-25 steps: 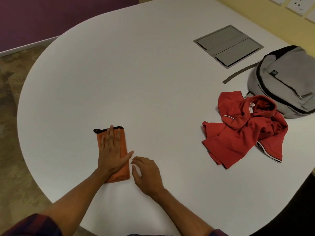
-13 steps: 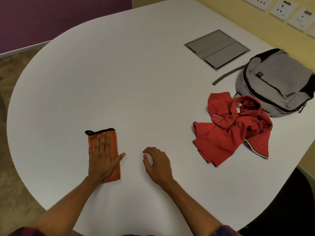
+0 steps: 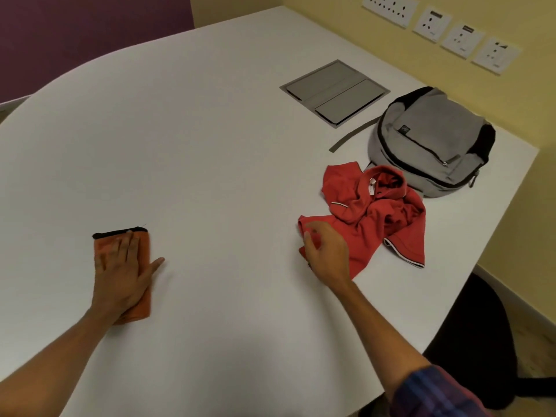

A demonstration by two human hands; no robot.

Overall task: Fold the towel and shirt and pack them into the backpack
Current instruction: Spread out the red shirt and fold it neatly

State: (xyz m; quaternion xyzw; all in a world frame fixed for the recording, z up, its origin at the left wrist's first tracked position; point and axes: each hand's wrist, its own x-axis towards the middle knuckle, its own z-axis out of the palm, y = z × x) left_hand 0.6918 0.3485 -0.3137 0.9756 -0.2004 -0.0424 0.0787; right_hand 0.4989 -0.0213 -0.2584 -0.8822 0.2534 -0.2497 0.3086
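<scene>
Lying crumpled beside the backpack [image 3: 427,145], the soft, floppy shirt [image 3: 373,218] is best grabbed at an edge, where the right hand [image 3: 326,251] seems to pinch it, while the left hand [image 3: 120,275] presses flat on the folded towel [image 3: 144,245].

Backpack [image 3: 427,139] patch: a small dark logo, too small to read.
Shirt [image 3: 373,218] neck tag: white, print illegible.
Wall sockets [image 3: 433,25]: markings unreadable.
</scene>
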